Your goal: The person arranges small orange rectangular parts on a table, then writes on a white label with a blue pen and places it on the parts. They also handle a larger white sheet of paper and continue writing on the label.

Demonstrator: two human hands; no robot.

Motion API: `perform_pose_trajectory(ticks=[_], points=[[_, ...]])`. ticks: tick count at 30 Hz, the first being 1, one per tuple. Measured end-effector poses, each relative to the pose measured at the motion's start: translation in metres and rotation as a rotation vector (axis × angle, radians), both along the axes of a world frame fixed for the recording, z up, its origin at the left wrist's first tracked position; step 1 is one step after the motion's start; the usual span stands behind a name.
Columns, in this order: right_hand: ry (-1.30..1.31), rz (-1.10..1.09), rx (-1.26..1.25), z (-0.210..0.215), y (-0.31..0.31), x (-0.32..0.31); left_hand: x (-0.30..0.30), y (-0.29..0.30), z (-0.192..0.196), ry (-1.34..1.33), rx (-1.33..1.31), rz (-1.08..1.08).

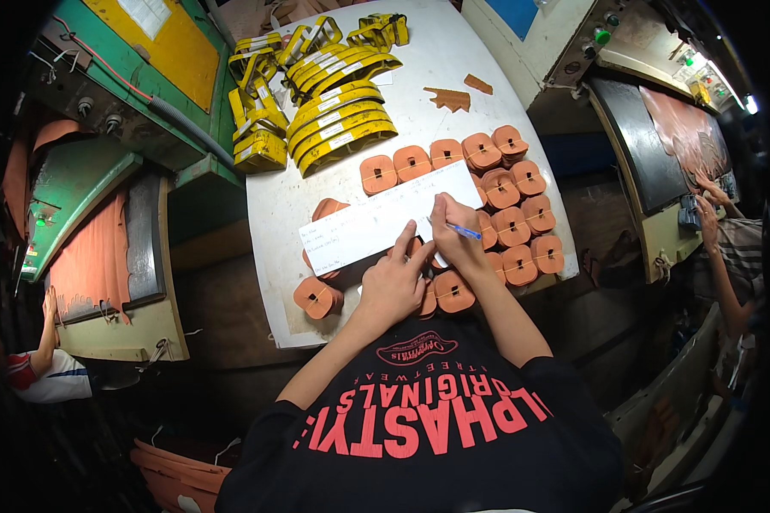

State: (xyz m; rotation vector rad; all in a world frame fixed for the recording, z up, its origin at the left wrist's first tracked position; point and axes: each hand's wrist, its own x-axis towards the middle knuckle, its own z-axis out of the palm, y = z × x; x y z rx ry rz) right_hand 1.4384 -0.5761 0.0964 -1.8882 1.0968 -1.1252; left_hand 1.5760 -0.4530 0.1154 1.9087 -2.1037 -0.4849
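A long white sheet of paper with handwriting lies across bundles of brown leather pieces. My right hand is closed round a blue pen over the sheet's right part; the pen's tip is hidden by my fingers. Beside it, my left hand presses on the sheet's lower edge with fingers stretched apart, holding nothing. The bundles are rounded squares with a dark hole in the middle, tied with thin bands. One bundle sits alone at the near left, and several are partly covered by the paper.
Yellow cutting dies are stacked at the table's far left. Two leather scraps lie at the far right of the white table. Machines with leather sheets stand on both sides, with other people's hands at them.
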Motion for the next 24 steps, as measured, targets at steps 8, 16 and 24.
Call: perform_pose_trajectory(ticks=[8, 16, 24], points=[[-0.046, -0.009, 0.053, -0.0007, -0.0007, -0.0008, 0.0001, 0.0006, -0.0034, 0.011, -0.063, 0.002], [0.02, -0.036, 0.003, -0.0055, -0.0017, -0.0015, -0.0002, 0.0016, -0.0038, 0.03, -0.076, 0.008], [-0.023, -0.058, 0.04, -0.0005, 0.0002, 0.0005, -0.0015, 0.0013, -0.0041, 0.027, -0.083, 0.012]])
